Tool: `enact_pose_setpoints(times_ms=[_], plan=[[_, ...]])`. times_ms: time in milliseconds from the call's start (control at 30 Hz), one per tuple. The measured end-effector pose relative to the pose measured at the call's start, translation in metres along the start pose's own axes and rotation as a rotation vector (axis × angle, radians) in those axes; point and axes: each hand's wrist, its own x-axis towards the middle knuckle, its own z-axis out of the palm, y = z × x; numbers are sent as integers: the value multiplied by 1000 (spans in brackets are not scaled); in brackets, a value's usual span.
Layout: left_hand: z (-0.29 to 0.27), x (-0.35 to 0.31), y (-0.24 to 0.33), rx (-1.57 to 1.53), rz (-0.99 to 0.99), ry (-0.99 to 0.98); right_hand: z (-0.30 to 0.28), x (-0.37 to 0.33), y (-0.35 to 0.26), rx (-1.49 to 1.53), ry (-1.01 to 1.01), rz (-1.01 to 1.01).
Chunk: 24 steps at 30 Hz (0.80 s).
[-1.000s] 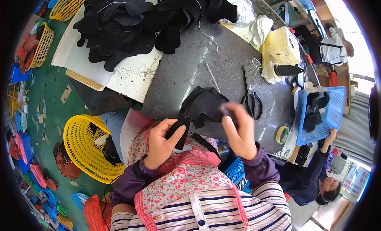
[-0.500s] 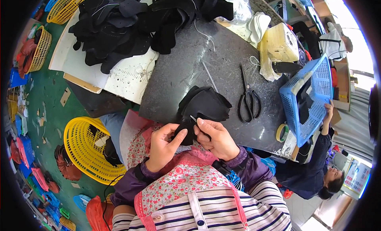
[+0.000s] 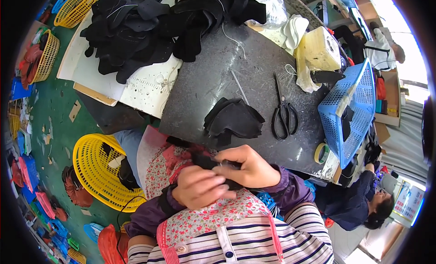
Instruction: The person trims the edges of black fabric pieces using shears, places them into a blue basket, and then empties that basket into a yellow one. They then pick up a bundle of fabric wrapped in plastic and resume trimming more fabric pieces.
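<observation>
Over my apron, my left hand (image 3: 200, 184) and my right hand (image 3: 250, 166) meet with their fingers closed about a black cut piece (image 3: 203, 160) of sheet material. The left fingers are curled and smeared by motion. My right thumb and fingers pinch at the piece's upper side. A small pale glint shows between the hands, too blurred to name. Just beyond them, a fanned stack of black cut pieces (image 3: 236, 121) lies near the table edge. A slim silver pen-like stick (image 3: 239, 87) rests behind the stack, and black-handled scissors (image 3: 284, 114) lie to its right.
Large heaps of black pieces (image 3: 131, 32) cover the far left. At right stand a tilted blue basket (image 3: 334, 128), a tape roll (image 3: 322, 152) and a yellowish block (image 3: 320, 48). A yellow basket (image 3: 84, 173) sits on the floor at left. A co-worker (image 3: 345, 202) is at far right.
Both hands have drawn back from the stack toward my body, taking a black piece along. The blue basket has shifted slightly, and the co-worker's hand has left it and moved lower.
</observation>
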Motion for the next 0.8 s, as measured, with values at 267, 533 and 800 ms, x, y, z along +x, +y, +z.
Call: enact_pose_setpoints(times_ms=[267, 533, 800], plan=[[-8, -15, -29, -545, -835, -200, -51, 11, -24, -293, 80, -179], [20, -10, -36, -454, -1041, 127, -48, 24, 20, -1049, 728, -125], [21, -10, -33, -563, -1063, 236, -28, -14, 3, 5, 316, 151]])
